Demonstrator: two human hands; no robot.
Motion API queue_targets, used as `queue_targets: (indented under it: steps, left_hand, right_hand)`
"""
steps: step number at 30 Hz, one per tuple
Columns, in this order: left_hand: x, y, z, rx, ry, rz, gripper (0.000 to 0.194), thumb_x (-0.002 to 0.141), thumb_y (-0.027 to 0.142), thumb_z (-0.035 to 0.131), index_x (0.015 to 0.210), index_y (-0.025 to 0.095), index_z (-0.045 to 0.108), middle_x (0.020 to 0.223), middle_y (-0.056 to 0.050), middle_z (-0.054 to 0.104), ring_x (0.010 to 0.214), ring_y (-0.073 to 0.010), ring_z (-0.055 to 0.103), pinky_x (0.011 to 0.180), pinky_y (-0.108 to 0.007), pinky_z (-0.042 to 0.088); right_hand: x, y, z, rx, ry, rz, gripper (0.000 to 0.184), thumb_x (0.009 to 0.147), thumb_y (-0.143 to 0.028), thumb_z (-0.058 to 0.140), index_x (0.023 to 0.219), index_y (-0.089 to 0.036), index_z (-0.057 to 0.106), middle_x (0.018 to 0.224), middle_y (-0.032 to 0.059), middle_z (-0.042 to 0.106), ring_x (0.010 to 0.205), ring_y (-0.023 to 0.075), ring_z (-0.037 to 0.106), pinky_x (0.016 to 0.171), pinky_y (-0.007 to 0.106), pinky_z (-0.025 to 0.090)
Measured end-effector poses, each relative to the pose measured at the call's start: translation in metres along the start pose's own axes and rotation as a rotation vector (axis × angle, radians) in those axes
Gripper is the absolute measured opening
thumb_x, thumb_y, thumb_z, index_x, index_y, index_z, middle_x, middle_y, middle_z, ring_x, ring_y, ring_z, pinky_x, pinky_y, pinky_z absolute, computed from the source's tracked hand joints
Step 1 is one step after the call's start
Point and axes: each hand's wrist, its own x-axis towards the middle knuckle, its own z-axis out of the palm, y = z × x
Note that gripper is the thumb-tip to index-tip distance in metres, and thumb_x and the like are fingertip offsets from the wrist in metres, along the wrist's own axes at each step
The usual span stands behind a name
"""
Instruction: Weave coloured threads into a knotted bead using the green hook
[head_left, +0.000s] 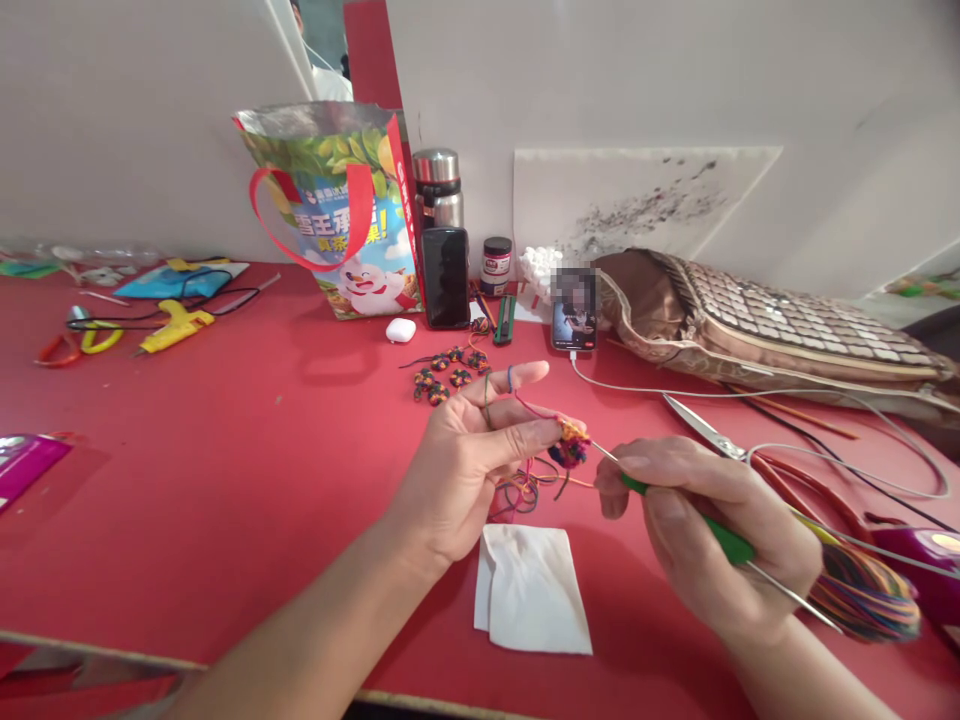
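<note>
My left hand (480, 440) pinches a small multicoloured crochet piece (571, 445) between thumb and fingers. Yarn loops round its raised index finger and runs down to the piece. In my right hand (712, 520) is a crochet hook (727, 540) with a green handle; its thin metal tip reaches the edge of the piece. Whether the tip is inside a stitch is too small to tell. Loose strands of yarn (519, 492) lie under my left hand. Beyond it sit several finished-looking small crochet pieces (460, 378) in the same dark and orange colours.
A folded white tissue (534, 590) lies near the front edge. At right are scissors (712, 430), a yarn skein (866, 595), a white cable and a sequinned bag (810, 320). Behind stand a phone (574, 315), a dark phone (446, 280) and a shopping bag (345, 220). A yellow glue gun (176, 325) lies left.
</note>
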Motion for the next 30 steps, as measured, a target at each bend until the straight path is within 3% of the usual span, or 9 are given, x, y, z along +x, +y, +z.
queue_targets:
  steps: [5,12,19,27,30]
  left_hand:
    - [0.000,0.000,0.000,0.063,-0.030,0.075,0.048,0.070,0.013,0.104,0.112,0.018,0.081,0.078,-0.003,0.086,0.075,-0.0128,0.082,0.068,-0.017,0.059]
    - [-0.002,0.000,0.001,0.213,-0.024,0.194,0.053,0.071,0.014,0.105,0.117,0.019,0.079,0.078,-0.001,0.086,0.073,-0.0107,0.081,0.070,-0.015,0.059]
    - [-0.004,-0.001,0.004,0.033,-0.034,0.068,0.048,0.071,0.010,0.102,0.113,0.018,0.080,0.075,0.002,0.085,0.069,-0.0111,0.081,0.066,-0.016,0.060]
    - [-0.008,-0.004,0.008,0.025,0.005,0.095,0.055,0.078,0.011,0.096,0.129,0.019,0.078,0.081,-0.001,0.088,0.073,-0.0105,0.082,0.067,-0.015,0.060]
    - [-0.008,-0.003,0.008,0.022,0.016,0.093,0.054,0.075,0.012,0.099,0.125,0.018,0.079,0.079,-0.001,0.087,0.073,-0.0104,0.081,0.068,-0.015,0.060]
  right_hand:
    - [0.003,-0.003,-0.001,-0.018,-0.010,0.005,0.039,0.100,0.000,0.060,0.125,-0.021,0.081,0.083,0.0041,0.076,0.067,0.0171,0.074,0.054,0.030,0.061]
    - [0.002,-0.003,0.000,-0.022,-0.019,0.022,0.039,0.100,0.000,0.060,0.126,-0.021,0.080,0.084,0.0032,0.076,0.067,0.0162,0.075,0.057,0.029,0.062]
    - [-0.004,-0.001,0.006,0.025,0.034,0.033,0.037,0.106,-0.008,0.060,0.134,-0.024,0.079,0.094,0.0058,0.078,0.070,0.0176,0.076,0.058,0.031,0.064]
    - [-0.009,-0.001,0.010,0.058,0.061,0.063,0.039,0.108,-0.008,0.060,0.138,-0.024,0.078,0.099,0.0061,0.076,0.074,0.0175,0.078,0.061,0.031,0.066]
    - [-0.008,-0.002,0.010,0.061,0.049,0.050,0.039,0.107,-0.007,0.059,0.136,-0.024,0.079,0.095,0.0064,0.077,0.071,0.0179,0.077,0.058,0.031,0.065]
